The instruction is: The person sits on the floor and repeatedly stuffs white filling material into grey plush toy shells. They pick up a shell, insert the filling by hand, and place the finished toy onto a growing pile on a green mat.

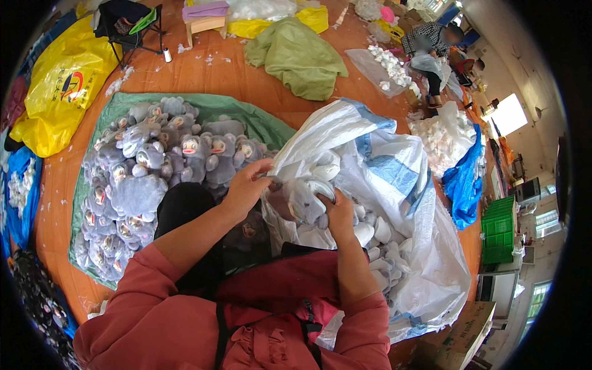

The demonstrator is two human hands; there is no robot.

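Note:
Over the mouth of a white woven sack (401,179) with blue stripes, both hands work on one grey plush toy piece (303,198). My right hand (339,217) is wrapped round its right side, thumb on top. At its left edge my left hand (250,185) is closed in a pinch; the fingertips meet the grey fabric. The sack holds several white and grey plush parts (385,265). To the left, a large heap of grey plush toys (139,185) with pale faces and red mouths lies on a green sheet (265,126).
A yellow bag (61,86) and a folding chair (128,28) stand far left. An olive cloth (299,58) lies ahead. Right are a blue sack (464,185), a green crate (498,229) and a cardboard box (459,339). Another person (428,49) bends over at the far right.

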